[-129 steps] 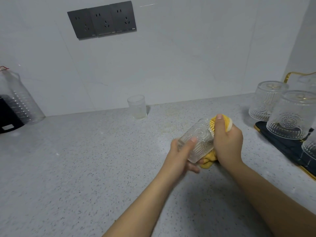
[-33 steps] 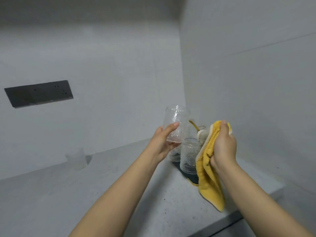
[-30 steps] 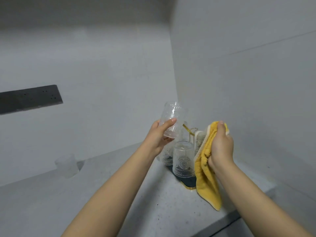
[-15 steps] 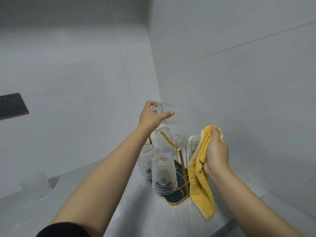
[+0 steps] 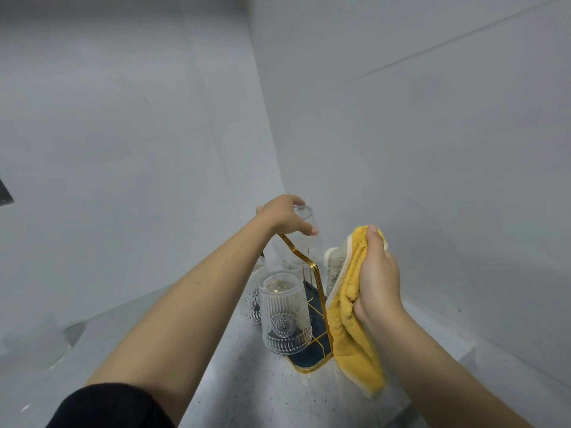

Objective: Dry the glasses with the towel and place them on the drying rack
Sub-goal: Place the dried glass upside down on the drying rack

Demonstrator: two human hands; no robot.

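Left hand [image 5: 282, 216] has carried the dried glass [image 5: 306, 230] from mid-air to over the far side of the drying rack [image 5: 312, 307], fingers clamped on its upturned base, mouth down. Right hand [image 5: 375, 273] still grips the yellow towel [image 5: 352, 329] just right of the rack. Placement looks imminent; another glass waits left of the rack on the table [image 5: 247, 393].

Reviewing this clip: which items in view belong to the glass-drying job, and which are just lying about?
Job: held glass in left hand; yellow towel in right hand; drying rack; racked glasses.
Lying about: frosted cup; wall socket.
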